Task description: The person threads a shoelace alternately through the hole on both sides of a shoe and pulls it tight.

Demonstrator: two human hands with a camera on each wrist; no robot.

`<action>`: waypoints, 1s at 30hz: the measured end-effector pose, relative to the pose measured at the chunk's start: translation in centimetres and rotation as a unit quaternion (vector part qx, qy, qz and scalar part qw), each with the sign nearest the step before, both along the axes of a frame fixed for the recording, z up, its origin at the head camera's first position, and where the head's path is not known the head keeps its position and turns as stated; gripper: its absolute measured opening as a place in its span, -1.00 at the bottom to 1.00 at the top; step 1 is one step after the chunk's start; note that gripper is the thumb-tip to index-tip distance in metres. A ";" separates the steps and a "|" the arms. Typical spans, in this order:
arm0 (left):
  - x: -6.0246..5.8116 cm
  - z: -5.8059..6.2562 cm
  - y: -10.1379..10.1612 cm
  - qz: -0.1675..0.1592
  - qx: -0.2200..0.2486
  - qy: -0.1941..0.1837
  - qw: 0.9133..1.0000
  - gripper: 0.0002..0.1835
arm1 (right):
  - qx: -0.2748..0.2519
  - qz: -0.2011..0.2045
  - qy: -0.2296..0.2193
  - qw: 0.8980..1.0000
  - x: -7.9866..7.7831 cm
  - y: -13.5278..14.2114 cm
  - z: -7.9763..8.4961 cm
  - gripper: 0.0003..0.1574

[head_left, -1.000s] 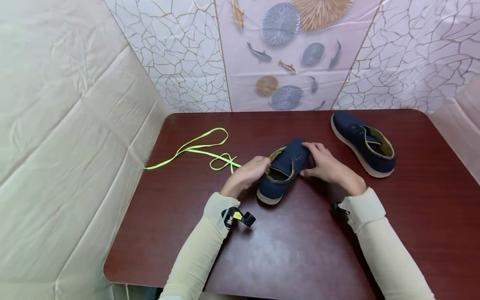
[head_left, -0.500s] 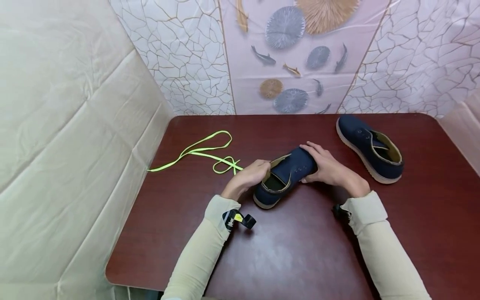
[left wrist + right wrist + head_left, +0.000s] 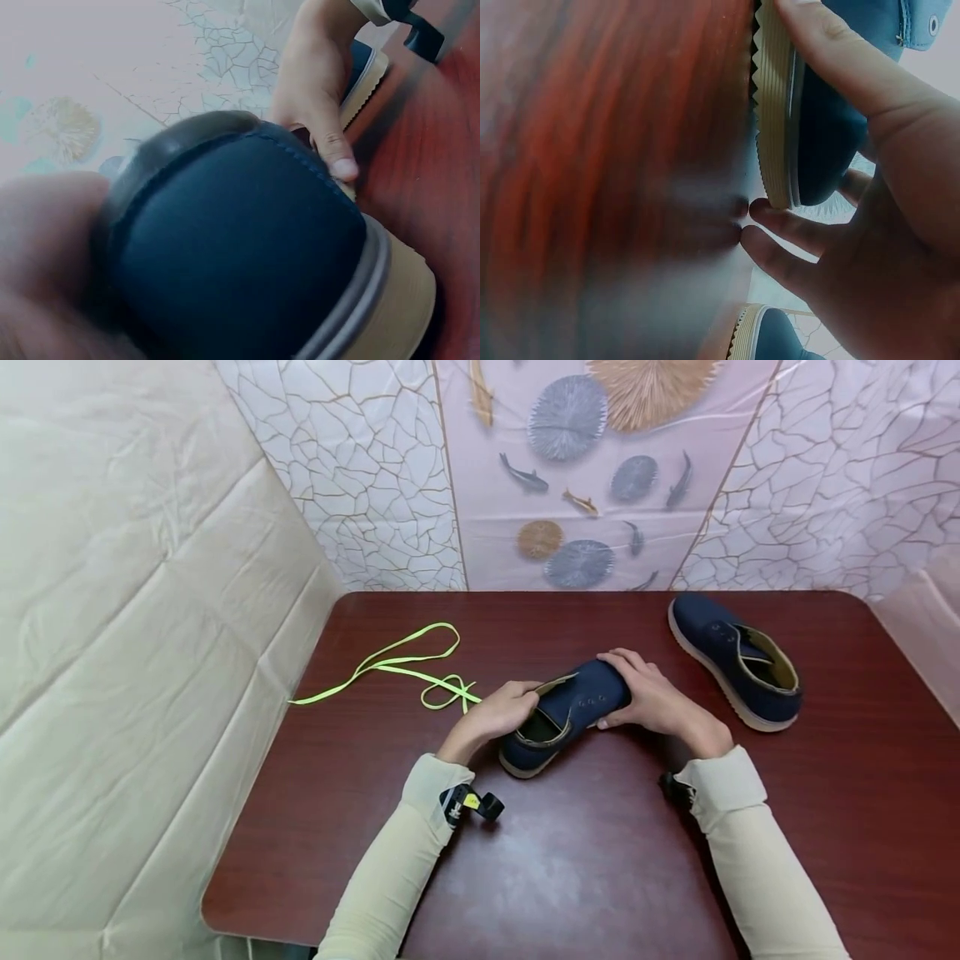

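A navy blue shoe [image 3: 596, 689] with a light sole stands at mid-table, its toe pointing to the far right. My left hand [image 3: 501, 710] grips the collar on the shoe's left side, with the fingers partly hidden inside. Around the toe, my right hand [image 3: 660, 700] holds the shoe between thumb and fingers. The left wrist view has the heel [image 3: 247, 247] close up and the left hand blurred at the edge. In the right wrist view the thumb lies along the ridged sole [image 3: 776, 112], and some fingertips touch the table by the toe.
A matching navy shoe [image 3: 723, 652] stands at the back right, without a lace. The neon yellow-green shoelace [image 3: 408, 664] lies loosely looped to the left, one end near the left hand. A patterned cloth wall [image 3: 562, 485] borders the far edge of the brown table [image 3: 585, 860].
Between both hands the shoe has turned, its toe swinging rightward and its heel slightly to the left. Both hands keep their hold. The view has shifted a little.
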State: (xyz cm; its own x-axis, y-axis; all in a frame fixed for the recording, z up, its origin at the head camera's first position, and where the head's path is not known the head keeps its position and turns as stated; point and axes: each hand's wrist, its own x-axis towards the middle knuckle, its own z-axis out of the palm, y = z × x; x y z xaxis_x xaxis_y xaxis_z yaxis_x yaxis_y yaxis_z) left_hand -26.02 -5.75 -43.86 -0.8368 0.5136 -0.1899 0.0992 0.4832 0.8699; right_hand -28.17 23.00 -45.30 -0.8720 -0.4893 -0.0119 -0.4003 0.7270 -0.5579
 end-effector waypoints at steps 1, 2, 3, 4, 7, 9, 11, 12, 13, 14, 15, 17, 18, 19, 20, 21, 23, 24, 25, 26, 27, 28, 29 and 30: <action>0.0 0.2 -0.3 -0.004 -0.004 0.004 1.000 -0.46 | 0.001 -0.004 0.001 1.000 0.0 -0.2 0.0 0.37; -0.1 0.4 -0.5 -0.009 -0.010 0.008 1.000 -0.44 | 0.004 -0.007 0.003 1.000 0.0 -0.3 -0.1 0.37; -0.1 0.6 -0.8 -0.014 -0.016 0.012 1.000 -0.43 | 0.007 -0.013 0.004 1.000 0.0 -0.4 -0.1 0.37; -0.1 0.9 -1.1 -0.017 -0.023 0.022 0.999 -0.43 | 0.011 -0.019 0.006 1.000 0.0 -0.5 -0.1 0.37; -0.1 1.6 -1.9 -0.023 -0.046 0.048 0.998 -0.38 | 0.030 -0.040 0.010 0.999 0.2 -0.8 -0.1 0.39; 0.0 1.9 -2.4 -0.028 -0.065 0.063 0.996 -0.29 | 0.047 -0.052 0.008 0.998 0.4 -1.1 0.0 0.40; 0.0 2.0 -2.8 -0.031 -0.077 0.068 0.994 -0.16 | 0.065 -0.063 0.002 0.996 0.5 -1.3 -0.1 0.42; 0.0 2.0 -3.1 -0.033 -0.079 0.067 0.994 -0.10 | 0.074 -0.068 -0.002 0.995 0.6 -1.5 -0.1 0.43; -0.1 1.9 -3.3 -0.035 -0.080 0.067 0.994 -0.04 | 0.083 -0.073 -0.006 0.994 0.7 -1.6 -0.1 0.45; -0.2 1.8 -3.5 -0.035 -0.081 0.066 0.994 0.02 | 0.092 -0.079 -0.009 0.993 0.7 -1.6 -0.1 0.46; -0.3 1.6 -3.7 -0.035 -0.080 0.065 0.994 0.07 | 0.101 -0.084 -0.011 0.991 0.8 -1.7 -0.1 0.47; -0.6 1.2 -4.1 -0.034 -0.073 0.063 0.995 0.15 | 0.114 -0.095 -0.014 0.989 0.9 -1.9 0.0 0.50; -0.7 0.9 -4.3 -0.035 -0.069 0.064 0.995 0.19 | 0.121 -0.100 -0.014 0.988 1.0 -2.0 0.1 0.51; -0.9 0.6 -4.5 -0.035 -0.065 0.065 0.995 0.22 | 0.127 -0.104 -0.014 0.986 1.1 -2.1 0.2 0.53; -1.0 0.4 -4.7 -0.035 -0.061 0.067 0.995 0.24 | 0.133 -0.109 -0.017 0.985 1.2 -2.2 0.3 0.54; -1.2 0.2 -4.9 -0.035 -0.056 0.070 0.995 0.26 | 0.137 -0.114 -0.020 0.984 1.3 -2.3 0.4 0.56; -1.5 -0.2 -5.2 -0.035 -0.053 0.081 0.995 0.27 | 0.145 -0.123 -0.029 0.981 1.4 -2.4 0.5 0.58; -1.6 -0.4 -5.3 -0.034 -0.052 0.089 0.994 0.27 | 0.148 -0.126 -0.034 0.980 1.4 -2.4 0.6 0.59; -1.7 -0.6 -5.3 -0.031 -0.050 0.094 0.994 0.26 | 0.150 -0.129 -0.039 0.979 1.5 -2.4 0.7 0.59; -1.8 -0.8 -5.3 -0.028 -0.047 0.099 0.994 0.26 | 0.153 -0.131 -0.046 0.979 1.6 -2.3 0.8 0.59; -1.9 -1.0 -5.3 -0.025 -0.040 0.102 0.994 0.25 | 0.154 -0.131 -0.051 0.978 1.6 -2.3 0.9 0.59; -2.0 -1.2 -5.3 -0.021 -0.033 0.105 0.994 0.23 | 0.154 -0.131 -0.056 0.978 1.7 -2.1 0.9 0.57; -2.1 -1.5 -5.3 -0.017 -0.023 0.107 0.994 0.22 | 0.153 -0.129 -0.061 0.978 1.8 -2.0 1.0 0.57; -2.1 -1.7 -5.2 -0.013 -0.011 0.107 0.994 0.18 | 0.148 -0.126 -0.064 0.979 1.8 -1.9 1.1 0.56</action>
State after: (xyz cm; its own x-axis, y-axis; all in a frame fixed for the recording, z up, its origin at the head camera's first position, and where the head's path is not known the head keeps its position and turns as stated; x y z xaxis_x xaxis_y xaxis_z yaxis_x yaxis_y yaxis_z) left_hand -28.15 -10.97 -45.57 -0.8453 0.5338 -0.0199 0.2947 0.4970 0.8162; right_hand -26.37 21.11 -44.19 -0.9468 -0.2175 -0.2373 -0.1285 0.9313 -0.3408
